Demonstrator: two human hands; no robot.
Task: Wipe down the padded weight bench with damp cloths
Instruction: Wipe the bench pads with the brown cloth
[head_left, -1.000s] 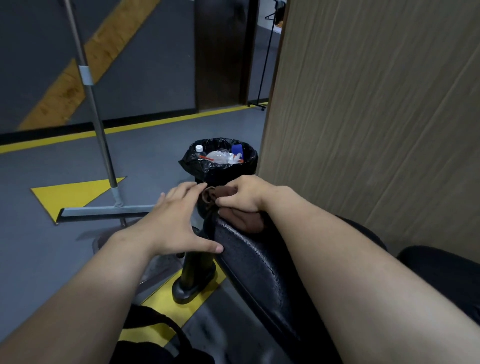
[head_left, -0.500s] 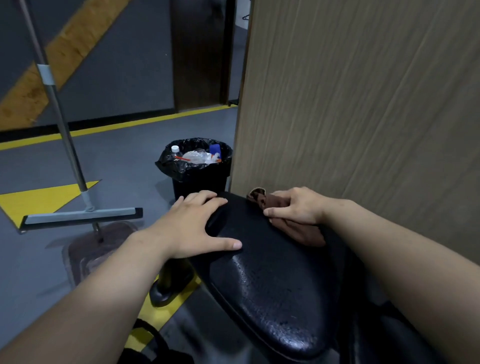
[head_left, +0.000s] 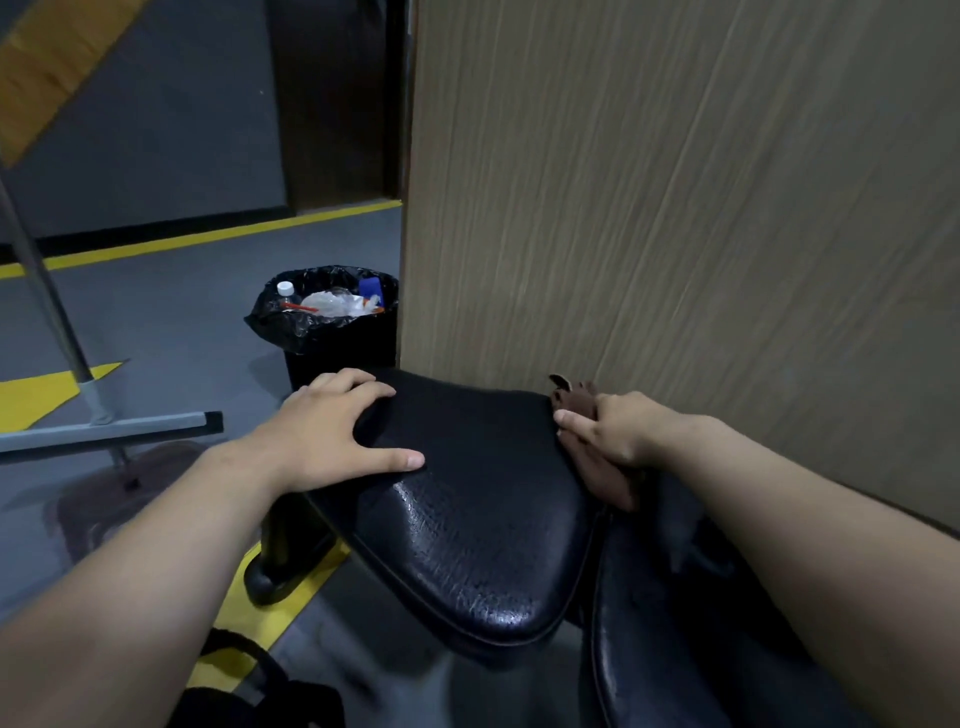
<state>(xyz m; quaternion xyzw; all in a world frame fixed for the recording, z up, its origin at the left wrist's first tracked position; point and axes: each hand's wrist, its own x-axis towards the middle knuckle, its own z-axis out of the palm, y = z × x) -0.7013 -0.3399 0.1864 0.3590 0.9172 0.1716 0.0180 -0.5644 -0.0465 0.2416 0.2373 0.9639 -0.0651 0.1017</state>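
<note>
A black padded bench pad (head_left: 483, 519) with cracked, glossy vinyl fills the lower middle. The left hand (head_left: 332, 431) lies flat on its near-left edge, fingers spread. The right hand (head_left: 613, 431) grips a crumpled brown cloth (head_left: 602, 475) pressed to the pad's right edge, close beside a tall wood-grain panel (head_left: 675, 208). Behind the pad stands a black bin lined with a black bag (head_left: 327, 332) (plastic bottles and wrappers inside). A grey floor squeegee with a metal pole (head_left: 109, 428) rests on the grey floor (head_left: 171, 322) at left.
</note>
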